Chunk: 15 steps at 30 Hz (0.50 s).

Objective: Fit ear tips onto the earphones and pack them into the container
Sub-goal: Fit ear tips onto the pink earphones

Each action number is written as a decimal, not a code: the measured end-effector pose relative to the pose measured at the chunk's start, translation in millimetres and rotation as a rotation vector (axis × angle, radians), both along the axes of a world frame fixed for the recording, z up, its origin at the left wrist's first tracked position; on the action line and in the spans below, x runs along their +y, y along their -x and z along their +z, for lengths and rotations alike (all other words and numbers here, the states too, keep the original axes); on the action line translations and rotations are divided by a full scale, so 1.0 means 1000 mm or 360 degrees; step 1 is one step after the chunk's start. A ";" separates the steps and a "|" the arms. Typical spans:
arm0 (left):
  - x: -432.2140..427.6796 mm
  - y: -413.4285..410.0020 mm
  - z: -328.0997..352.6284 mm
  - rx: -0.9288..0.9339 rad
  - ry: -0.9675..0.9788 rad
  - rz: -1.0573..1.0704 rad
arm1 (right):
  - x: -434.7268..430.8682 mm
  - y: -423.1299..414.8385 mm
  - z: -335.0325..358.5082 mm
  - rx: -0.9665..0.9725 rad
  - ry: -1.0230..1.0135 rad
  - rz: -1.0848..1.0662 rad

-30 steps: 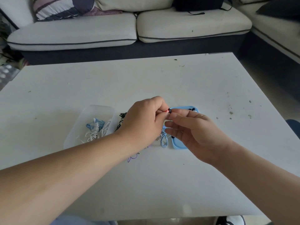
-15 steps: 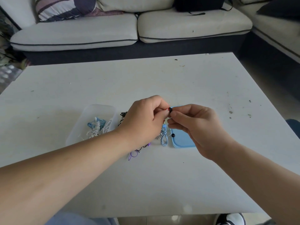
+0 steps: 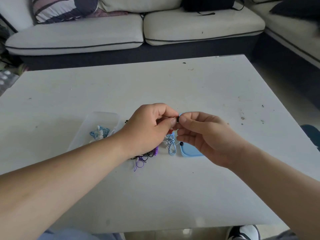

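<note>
A white table (image 3: 155, 87) marked with small dark specks fills the view, with a pale sofa (image 3: 78, 37) with dark piping behind it. Above the middle of the table the two hands meet fingertip to fingertip. Between them sits a small black ear tip (image 3: 177, 118), pinched by the thumb and forefinger of the right hand (image 3: 204, 135), whose other fingers curl loosely below. The left hand (image 3: 150, 129) is closed, thumb against forefinger, on a red earphone (image 3: 171, 131). Only a little red shows under the thumb, and how far the tip sits on the earphone cannot be told.

Directly under the hands, a light blue lid (image 3: 190, 152) lies flat on the table with a second black ear tip (image 3: 181, 144) resting near its left edge. Just left of the lid lies a coiled blue-and-white cable (image 3: 172, 148). A tangle of black and purple earphones (image 3: 138, 164) is partly hidden beneath the left wrist.

Farther left stands a clear container (image 3: 103, 116), open at the top, holding wound blue and white earphones (image 3: 99, 134); the left forearm crosses its near end.

On the sofa lie a striped cushion (image 3: 64, 7) and a black bag (image 3: 207, 4). A black and white shoe (image 3: 242, 232) shows below the table's near edge.
</note>
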State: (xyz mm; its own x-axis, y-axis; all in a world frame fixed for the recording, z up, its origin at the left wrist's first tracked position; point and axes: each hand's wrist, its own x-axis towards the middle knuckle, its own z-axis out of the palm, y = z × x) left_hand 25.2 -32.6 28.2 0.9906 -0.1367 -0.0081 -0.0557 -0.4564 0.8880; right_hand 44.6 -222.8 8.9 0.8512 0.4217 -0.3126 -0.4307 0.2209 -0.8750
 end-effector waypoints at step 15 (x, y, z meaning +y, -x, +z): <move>-0.002 0.001 0.006 0.0027 0.0007 -0.0019 | -0.011 -0.010 -0.006 0.0055 0.0005 0.0147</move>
State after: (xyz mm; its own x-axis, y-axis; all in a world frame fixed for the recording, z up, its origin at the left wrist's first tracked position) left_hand 24.0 -34.8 34.4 0.9886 -0.1488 -0.0244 -0.0461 -0.4520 0.8908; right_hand 54.7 -233.6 3.0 0.7975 0.4968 -0.3424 -0.4789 0.1762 -0.8600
